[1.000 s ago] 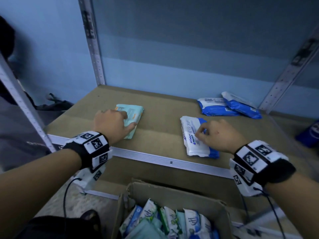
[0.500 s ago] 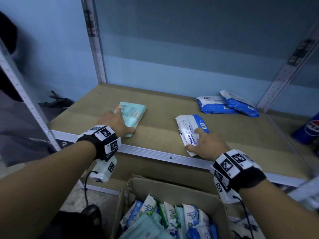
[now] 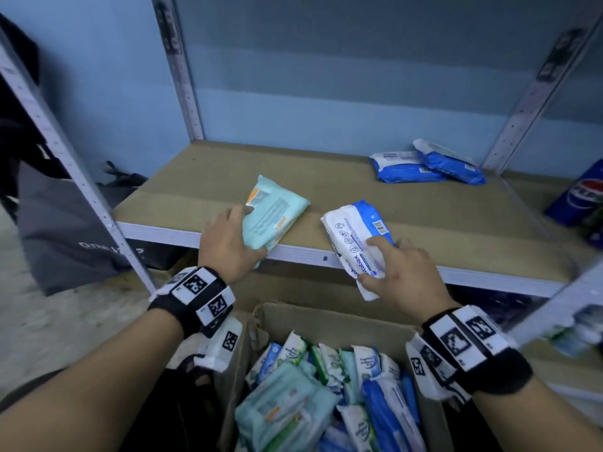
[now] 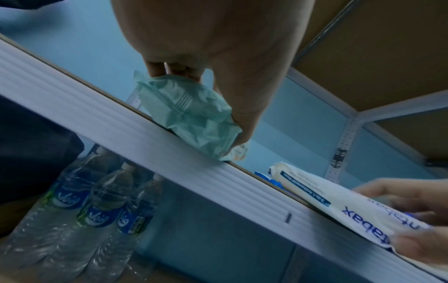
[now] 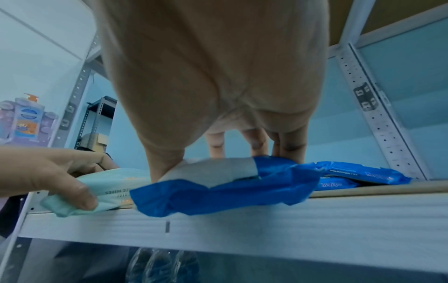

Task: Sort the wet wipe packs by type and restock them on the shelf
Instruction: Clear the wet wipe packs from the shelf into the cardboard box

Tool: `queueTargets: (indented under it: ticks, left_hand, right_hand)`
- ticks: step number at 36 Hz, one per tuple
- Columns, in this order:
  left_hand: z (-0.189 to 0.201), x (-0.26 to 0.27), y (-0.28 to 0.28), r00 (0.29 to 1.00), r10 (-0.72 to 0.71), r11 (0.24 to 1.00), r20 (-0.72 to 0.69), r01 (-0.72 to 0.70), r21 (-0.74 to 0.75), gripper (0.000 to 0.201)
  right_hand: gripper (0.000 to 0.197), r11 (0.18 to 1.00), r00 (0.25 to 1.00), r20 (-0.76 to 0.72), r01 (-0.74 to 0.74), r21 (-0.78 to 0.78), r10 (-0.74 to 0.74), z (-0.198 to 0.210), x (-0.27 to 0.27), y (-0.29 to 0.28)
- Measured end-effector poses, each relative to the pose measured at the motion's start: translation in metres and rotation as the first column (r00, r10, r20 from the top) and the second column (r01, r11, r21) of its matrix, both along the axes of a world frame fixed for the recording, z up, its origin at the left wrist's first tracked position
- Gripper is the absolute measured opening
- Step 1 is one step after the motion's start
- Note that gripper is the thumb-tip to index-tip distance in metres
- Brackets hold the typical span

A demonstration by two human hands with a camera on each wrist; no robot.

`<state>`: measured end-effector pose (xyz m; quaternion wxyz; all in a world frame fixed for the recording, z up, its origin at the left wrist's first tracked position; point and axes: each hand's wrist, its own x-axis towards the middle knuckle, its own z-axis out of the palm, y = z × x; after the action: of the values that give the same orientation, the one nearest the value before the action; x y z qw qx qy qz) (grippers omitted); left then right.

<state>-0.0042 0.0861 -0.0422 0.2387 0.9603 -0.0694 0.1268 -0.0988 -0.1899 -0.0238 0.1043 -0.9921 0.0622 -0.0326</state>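
Observation:
A mint-green wipe pack [image 3: 277, 213] lies at the front edge of the brown shelf [image 3: 326, 177]. My left hand [image 3: 228, 243] grips its near end, thumb [image 5: 82, 193] on one face and fingers over the other, so the pack [image 4: 191, 114] hangs over the white lip. To its right, my right hand [image 3: 401, 275] holds a white-and-blue pack [image 3: 355, 230] by its near end, which also sticks out past the lip [image 5: 230, 191]. Two more blue packs [image 3: 424, 164] lie at the shelf's back right.
An open cardboard box [image 3: 326, 316] below the shelf holds several mixed wipe packs [image 3: 310, 386]. Wrapped water bottles [image 4: 97, 201] stand on the level underneath. A Pepsi bottle [image 3: 584, 197] lies right of the shelf post, and a dark bag [image 3: 65, 230] hangs on the left.
Both hands have drawn their packs from the middle of the shelf toward its front edge. The near ends now hang over the lip.

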Motion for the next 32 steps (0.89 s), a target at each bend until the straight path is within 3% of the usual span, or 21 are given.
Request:
queueTargets:
  ticks: [7,15,19,26,32]
  left_hand:
    - [-0.034,-0.054,0.0,0.989,-0.108,0.989,0.097,0.117,-0.091,0.077]
    - [-0.087,-0.114,-0.004,0.969,-0.223,0.971,0.104,0.23,-0.063,0.076]
    - [-0.12,-0.134,-0.009,0.972,-0.234,0.97,-0.005,0.233,-0.064,0.075]
    - [-0.173,-0.159,-0.023,0.924,-0.197,0.98,-0.327,0.173,-0.101,0.07]
    - [-0.2,-0.174,-0.037,0.884,-0.13,0.991,-0.45,0.104,-0.081,0.07]
  right_hand:
    - [0.071,0.975,0.996,0.07,-0.07,0.21,0.057,-0.033,-0.046,-0.009]
    - [0.073,0.941,0.999,0.005,-0.042,0.337,0.043,-0.083,-0.1,-0.014]
    - [0.071,0.932,0.998,-0.068,0.017,0.362,0.008,-0.119,-0.12,-0.018]
    - [0.061,0.939,0.95,-0.299,0.183,0.293,-0.092,-0.175,-0.14,-0.02]
    - [0.057,0.921,0.868,-0.465,0.312,0.235,-0.175,-0.206,-0.135,-0.026]
